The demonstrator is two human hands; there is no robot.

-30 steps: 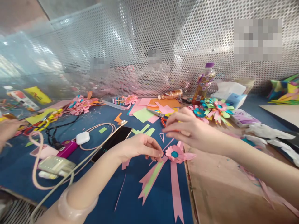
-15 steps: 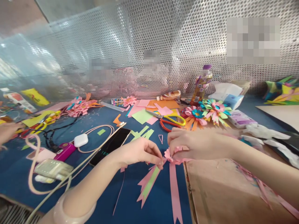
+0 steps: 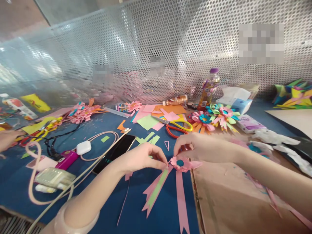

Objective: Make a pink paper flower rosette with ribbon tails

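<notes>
A small pink paper flower (image 3: pixel 185 164) with a teal centre lies near the cardboard's left edge. My left hand (image 3: pixel 148 157) is closed in a pinch on the upper end of forked paper ribbons (image 3: pixel 156 190), pink with a green strip on top, just left of the flower. The fingers of my right hand (image 3: pixel 192 148) are bent together at the flower's upper edge, gripping it there; the fingertips are partly hidden. Another forked pink paper strip (image 3: pixel 181 198) hangs down below the flower.
Scissors (image 3: pixel 179 126), coloured paper (image 3: pixel 147 122) and finished paper flowers (image 3: pixel 225 113) lie beyond my hands. A bottle (image 3: pixel 208 89) stands behind them. A phone (image 3: pixel 117 151), cables and an earbud case (image 3: pixel 83 148) are at left. Another person's hand (image 3: pixel 9 138) is at far left.
My right hand has lifted slightly off the flower's middle, so the teal centre now shows. My left hand still pinches the ribbons in nearly the same spot.
</notes>
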